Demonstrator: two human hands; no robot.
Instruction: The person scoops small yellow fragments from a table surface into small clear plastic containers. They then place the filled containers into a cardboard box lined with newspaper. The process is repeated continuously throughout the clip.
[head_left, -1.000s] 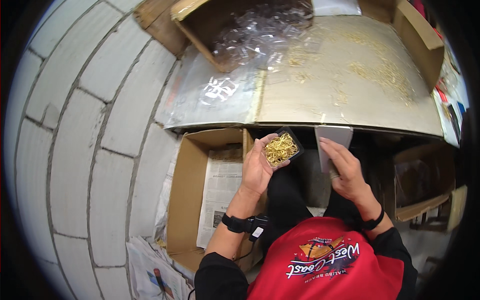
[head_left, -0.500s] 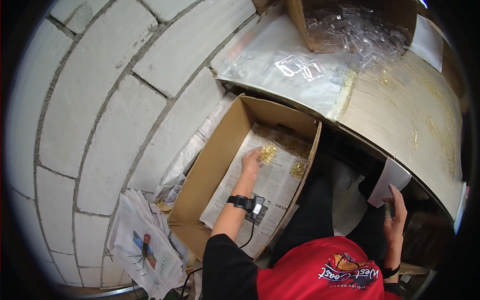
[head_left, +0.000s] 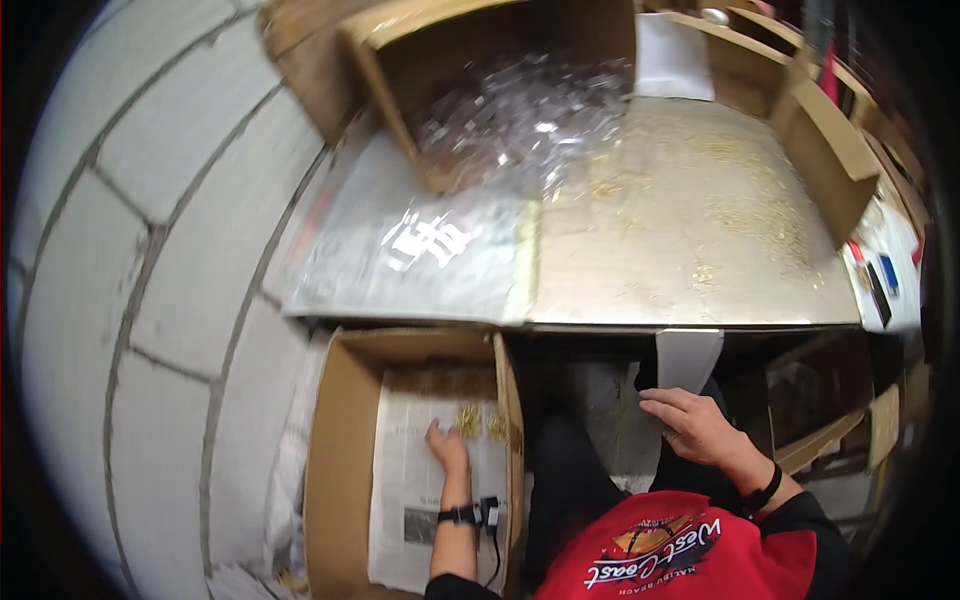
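Observation:
My left hand (head_left: 449, 450) is low inside a cardboard box (head_left: 340, 470) lined with newspaper (head_left: 400, 535). Its fingers are apart and hold nothing I can see. Just beyond the fingertips lies a small heap of thin gold-coloured metal pieces (head_left: 468, 420), with a second gold heap (head_left: 496, 427) to its right. Blur hides their exact kind. Over my lap, my right hand (head_left: 692, 425) is empty, fingers stretched toward the left. A white card flap (head_left: 688, 358) hangs from the table edge just past those fingers.
The table (head_left: 600, 285) carries scattered gold pieces (head_left: 765, 225) on its right part. A tipped carton (head_left: 385, 85) there spills clear plastic pieces (head_left: 530, 120). A block wall (head_left: 180, 290) closes the left side. Small tools (head_left: 885, 275) lie at the far right.
The view has swung to the right and up, showing more of the table. My left hand has let go of the clear packet of gold pieces, leaving it in the box. My right fingers now point left.

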